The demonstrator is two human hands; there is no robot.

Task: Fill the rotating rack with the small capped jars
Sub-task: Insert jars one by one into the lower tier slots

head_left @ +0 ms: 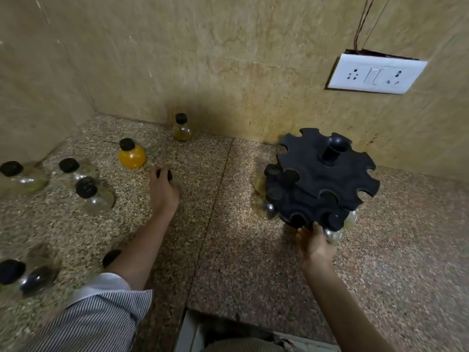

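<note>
The black two-tier rotating rack [324,174] stands on the counter at the right, near the wall. Several jars hang in its lower tier, such as a yellowish one [259,182] on its left and a clear one [333,235] at the front; the upper slots look empty. My right hand [317,243] grips the front edge of the lower tier. My left hand [163,189] is closed over a small jar on the counter, with only the jar's black cap [164,174] showing between the fingers. Loose capped jars stand at the left, among them an orange one [132,156] and a clear one [94,196].
An olive-filled jar [181,128] stands against the back wall. More clear jars [25,275] sit at the far left, one black cap [111,257] half hidden by my forearm. A white socket plate [375,74] is on the wall. The speckled counter's front edge [228,318] runs below.
</note>
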